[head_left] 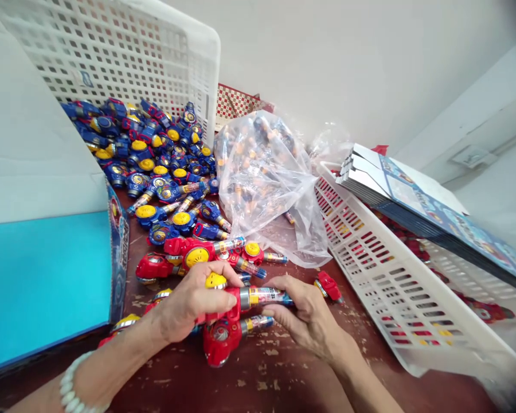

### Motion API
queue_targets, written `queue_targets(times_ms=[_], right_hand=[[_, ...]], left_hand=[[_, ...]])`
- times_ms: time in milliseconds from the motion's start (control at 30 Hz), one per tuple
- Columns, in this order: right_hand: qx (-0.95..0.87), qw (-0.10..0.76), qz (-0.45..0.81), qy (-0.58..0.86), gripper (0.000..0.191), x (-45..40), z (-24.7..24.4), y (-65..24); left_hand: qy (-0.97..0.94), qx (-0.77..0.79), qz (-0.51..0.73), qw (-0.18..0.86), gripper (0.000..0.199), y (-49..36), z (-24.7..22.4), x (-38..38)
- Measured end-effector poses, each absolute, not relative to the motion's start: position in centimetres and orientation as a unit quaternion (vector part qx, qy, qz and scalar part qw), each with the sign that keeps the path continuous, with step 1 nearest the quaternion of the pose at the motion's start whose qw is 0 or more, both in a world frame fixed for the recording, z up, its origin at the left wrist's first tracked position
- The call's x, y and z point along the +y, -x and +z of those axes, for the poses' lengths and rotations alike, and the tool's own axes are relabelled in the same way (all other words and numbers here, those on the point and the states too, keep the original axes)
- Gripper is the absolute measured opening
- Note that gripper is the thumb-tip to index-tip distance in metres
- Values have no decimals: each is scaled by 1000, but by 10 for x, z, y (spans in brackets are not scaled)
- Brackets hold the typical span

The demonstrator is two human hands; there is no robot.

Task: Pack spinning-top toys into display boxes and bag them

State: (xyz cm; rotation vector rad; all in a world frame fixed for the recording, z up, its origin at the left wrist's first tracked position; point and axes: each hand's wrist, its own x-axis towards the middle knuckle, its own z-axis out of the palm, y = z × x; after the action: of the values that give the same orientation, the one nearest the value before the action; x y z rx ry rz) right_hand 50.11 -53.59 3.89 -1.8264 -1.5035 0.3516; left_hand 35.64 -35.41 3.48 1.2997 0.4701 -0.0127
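My left hand (202, 298) is closed around a red toy (236, 312) with a grey collar. A clear tube (270, 296) with a printed label and a blue end points right from that collar. The thumb and fingers of my right hand (303, 315) pinch the tube's blue end. Just below lies another red toy (221, 341) with its own tube, close under my left hand. More red toys with yellow round buttons (196, 256) and tubes lie behind my hands. A short red piece (328, 287) rests to the right of my right hand.
Blue toys (137, 146) spill from a tipped white basket (155, 51). A clear plastic bag (266, 172) of tubes stands behind. At right, a white basket (382, 275) holds red toys, with flat printed boxes (430, 201) on top. An open box (47, 287) with blue inside is at left.
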Motion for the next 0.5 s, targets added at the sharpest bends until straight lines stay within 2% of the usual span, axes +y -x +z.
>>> queue_targets(times_ms=[133, 233, 300, 400, 467, 500], right_hand=[[-443, 440, 346, 700, 37, -536, 27, -497], [-323, 462, 496, 661, 46, -537, 21, -491], [-332, 457, 480, 671, 44, -539, 22, -489], [-463, 422, 312, 715, 36, -545, 27, -491], [-495, 404, 251, 727, 29, -548, 29, -495], [-480, 410, 273, 726, 27, -549, 28, -497]], left_hand=[[-818, 99, 104, 557, 17, -354, 48, -359], [-839, 96, 59, 532, 18, -353, 49, -355], [-798, 149, 5, 585, 21, -352, 44, -352], [-702, 182, -39, 687, 27, -351, 34, -351], [-687, 181, -36, 703, 28, -351, 31, -353], [-704, 180, -26, 686, 27, -352, 31, -355]])
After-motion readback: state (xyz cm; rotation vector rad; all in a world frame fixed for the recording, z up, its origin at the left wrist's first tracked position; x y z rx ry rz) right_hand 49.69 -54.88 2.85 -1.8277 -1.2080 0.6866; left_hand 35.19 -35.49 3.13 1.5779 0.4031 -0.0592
